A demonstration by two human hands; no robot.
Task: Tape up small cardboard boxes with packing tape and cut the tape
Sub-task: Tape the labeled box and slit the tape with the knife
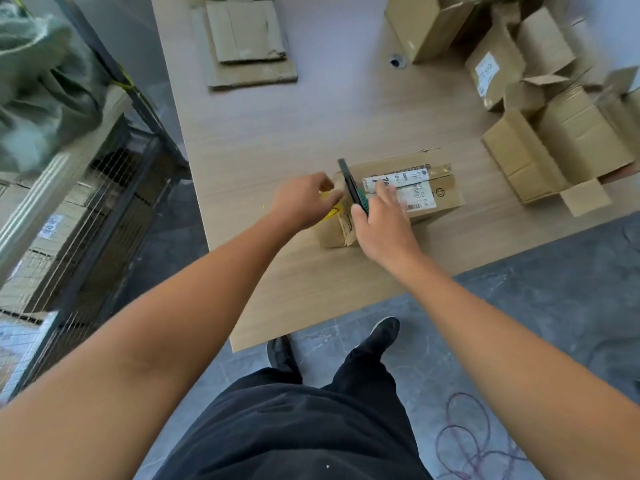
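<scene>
A small cardboard box [434, 188] with a white shipping label lies on the wooden table [277, 150] near its front edge. My right hand [382, 223] grips a green and black cutter [351, 185] whose blade end stands up over the box's left end. My left hand [304, 200] is at the box's left end, fingers curled around something yellow, probably the tape roll [329, 207], mostly hidden under the hand. A strip of tape runs along the box's top.
Several open, empty cardboard boxes [554, 147] crowd the table's right side. Flattened cardboard [247, 39] lies at the far middle. A wire cage cart [104, 202] with a green sack stands left of the table. A red cable [467, 441] lies on the floor.
</scene>
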